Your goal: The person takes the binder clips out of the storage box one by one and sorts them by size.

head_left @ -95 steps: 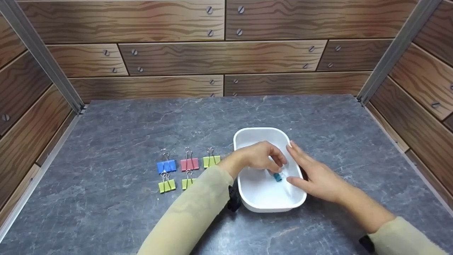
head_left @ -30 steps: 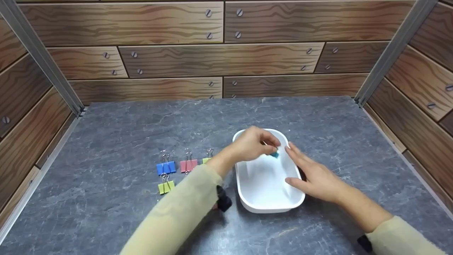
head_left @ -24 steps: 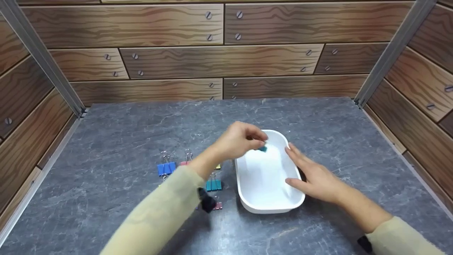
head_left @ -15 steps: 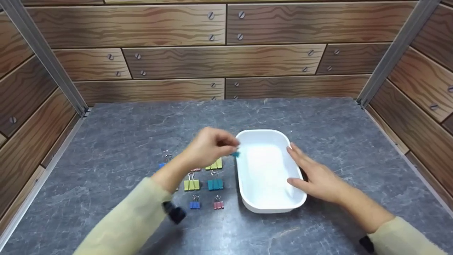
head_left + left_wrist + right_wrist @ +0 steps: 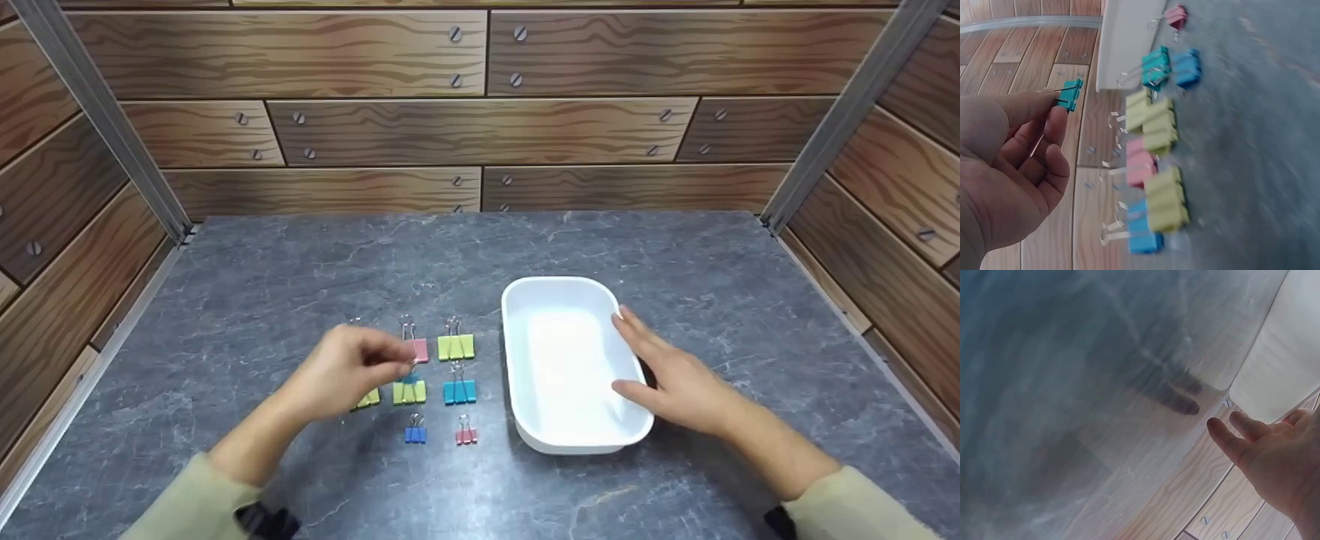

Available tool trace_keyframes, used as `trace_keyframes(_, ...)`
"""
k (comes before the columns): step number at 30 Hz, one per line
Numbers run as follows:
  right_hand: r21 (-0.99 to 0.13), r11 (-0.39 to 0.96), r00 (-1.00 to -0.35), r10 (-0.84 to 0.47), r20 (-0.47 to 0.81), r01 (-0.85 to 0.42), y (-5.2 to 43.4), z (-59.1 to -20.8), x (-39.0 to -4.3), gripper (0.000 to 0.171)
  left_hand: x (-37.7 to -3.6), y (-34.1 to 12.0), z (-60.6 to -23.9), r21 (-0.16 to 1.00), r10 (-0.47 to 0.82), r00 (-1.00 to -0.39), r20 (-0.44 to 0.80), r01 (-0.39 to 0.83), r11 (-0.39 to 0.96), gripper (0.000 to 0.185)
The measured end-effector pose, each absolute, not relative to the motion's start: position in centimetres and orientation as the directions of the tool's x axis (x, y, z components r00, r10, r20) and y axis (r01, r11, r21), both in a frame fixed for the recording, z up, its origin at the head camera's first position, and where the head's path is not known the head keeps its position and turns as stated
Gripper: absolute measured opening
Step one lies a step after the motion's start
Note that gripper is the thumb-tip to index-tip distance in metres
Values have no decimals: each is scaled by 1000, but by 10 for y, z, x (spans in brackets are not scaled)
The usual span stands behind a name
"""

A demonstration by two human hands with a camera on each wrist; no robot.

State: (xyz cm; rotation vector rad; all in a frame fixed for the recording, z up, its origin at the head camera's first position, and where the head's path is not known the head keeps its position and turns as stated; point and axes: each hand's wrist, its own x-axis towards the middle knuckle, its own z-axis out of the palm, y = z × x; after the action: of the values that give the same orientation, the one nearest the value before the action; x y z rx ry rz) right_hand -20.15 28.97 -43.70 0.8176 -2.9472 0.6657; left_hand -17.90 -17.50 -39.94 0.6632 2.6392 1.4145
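Observation:
My left hand (image 5: 341, 371) pinches a small teal binder clip (image 5: 1068, 94) between thumb and fingertips, held above the clips laid out on the table. Below it are a yellow-green clip (image 5: 409, 392) and a pink clip (image 5: 421, 350), partly covered by the fingers. A large blue clip (image 5: 1144, 236), mostly hidden by the hand in the head view, shows in the left wrist view. My right hand (image 5: 675, 379) rests with extended fingers against the right rim of a white container (image 5: 570, 352), whose inside shows no clips.
Between hand and container stand another yellow-green clip (image 5: 456, 346) and a larger teal clip (image 5: 460, 392). Nearer me lie a small blue clip (image 5: 415, 435) and a small pink clip (image 5: 466, 436). Wood-patterned walls (image 5: 375, 131) enclose the grey table (image 5: 712, 262).
The small teal clip, earlier inside the container, was picked up by my left hand and carried left over the rim to above the other clips. My right hand stayed at the container.

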Motion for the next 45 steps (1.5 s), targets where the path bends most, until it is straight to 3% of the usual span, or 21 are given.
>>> trace_keyframes(15, -404, 784, -874, -475, 98, -472, 290, -438, -202, 87, -149, -209, -433, 857, 355, -931, 86, 251, 450, 8)
trace_keyframes(27, -389, 788, -873, -476, 108, -478, 291, -438, -205, 87, -146, -211, -454, 852, 291, -955, 56, 197, 484, 8)
trace_keyframes(36, -398, 793, -880, -465, 94, -461, 293, -436, -207, 87, -146, -204, -455, 872, 197, -980, 20, 114, 477, 7)
trace_keyframes(45, -394, 794, -879, -468, 94, -464, 293, -436, -209, 87, -147, -204, -458, 875, 181, -983, 12, 97, 473, 9)
